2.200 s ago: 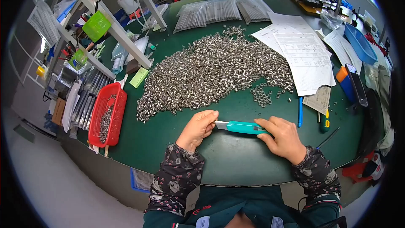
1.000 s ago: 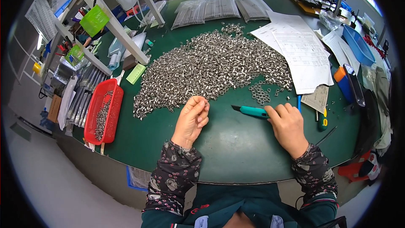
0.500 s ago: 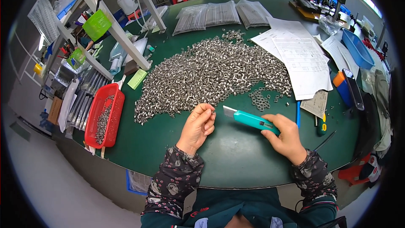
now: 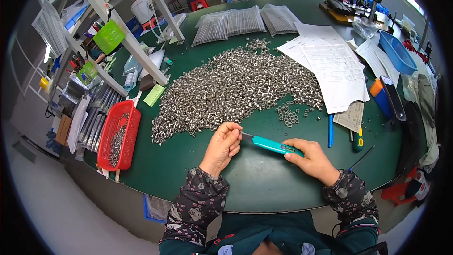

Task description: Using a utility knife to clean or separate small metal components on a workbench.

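My left hand (image 4: 221,148) is closed in a pinch at the near edge of a broad pile of small metal rings (image 4: 236,82). A tiny metal ring sits at its fingertips, mostly hidden by them. In my right hand (image 4: 315,161) is a teal utility knife (image 4: 274,145), gripped by its handle. Its extended blade (image 4: 247,136) points left and meets the fingertips of my left hand, at the ring.
A red plastic basket (image 4: 132,137) with more small metal parts stands at left. Bagged metal tubes (image 4: 245,21) lie behind the pile. Paper sheets (image 4: 337,73), a blue pen (image 4: 331,131) and a phone (image 4: 392,97) are at right. A shelf post (image 4: 144,59) rises at far left.
The knife has moved left and slightly down, bringing its blade from apart to the left fingertips. My left hand has dropped slightly in the picture.
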`<action>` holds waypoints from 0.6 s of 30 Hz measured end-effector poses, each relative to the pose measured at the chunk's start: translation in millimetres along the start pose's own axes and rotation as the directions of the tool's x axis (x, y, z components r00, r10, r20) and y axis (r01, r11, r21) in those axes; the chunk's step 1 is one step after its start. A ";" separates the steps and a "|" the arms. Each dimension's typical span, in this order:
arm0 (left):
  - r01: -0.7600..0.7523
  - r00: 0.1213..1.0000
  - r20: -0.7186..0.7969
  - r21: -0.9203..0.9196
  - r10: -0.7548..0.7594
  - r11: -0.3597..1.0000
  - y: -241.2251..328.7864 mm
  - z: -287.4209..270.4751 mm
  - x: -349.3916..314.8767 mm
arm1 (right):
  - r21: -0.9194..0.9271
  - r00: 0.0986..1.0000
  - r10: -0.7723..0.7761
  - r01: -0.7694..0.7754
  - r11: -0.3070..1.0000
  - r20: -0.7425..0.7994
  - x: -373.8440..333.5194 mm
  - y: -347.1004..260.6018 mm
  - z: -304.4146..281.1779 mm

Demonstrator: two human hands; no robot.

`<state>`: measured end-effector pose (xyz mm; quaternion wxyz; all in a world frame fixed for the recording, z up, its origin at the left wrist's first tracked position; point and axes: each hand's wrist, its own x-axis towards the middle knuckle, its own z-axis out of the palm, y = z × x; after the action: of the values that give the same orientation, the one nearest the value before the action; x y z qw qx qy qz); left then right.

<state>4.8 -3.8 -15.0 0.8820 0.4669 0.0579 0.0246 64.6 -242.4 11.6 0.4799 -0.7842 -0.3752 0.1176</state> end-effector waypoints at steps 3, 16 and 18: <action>-0.033 0.999 0.015 0.007 0.033 0.999 -1.6 2.3 1.4 | 0.041 0.997 0.062 -0.063 0.997 0.036 0.0 -0.3 -0.2; -0.014 0.998 0.062 0.023 0.012 1.000 -3.3 -3.8 1.0 | -0.048 0.999 0.020 -0.022 0.999 -0.035 0.7 6.9 -0.1; 0.001 0.999 0.042 0.009 -0.001 1.000 -2.3 -2.9 0.6 | -0.109 0.997 -0.036 0.028 0.994 -0.072 0.3 6.2 0.4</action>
<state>5.0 -2.7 -18.5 0.8809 0.4714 0.0397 0.0141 67.5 -243.5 6.2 0.4522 -0.8067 -0.3756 0.0605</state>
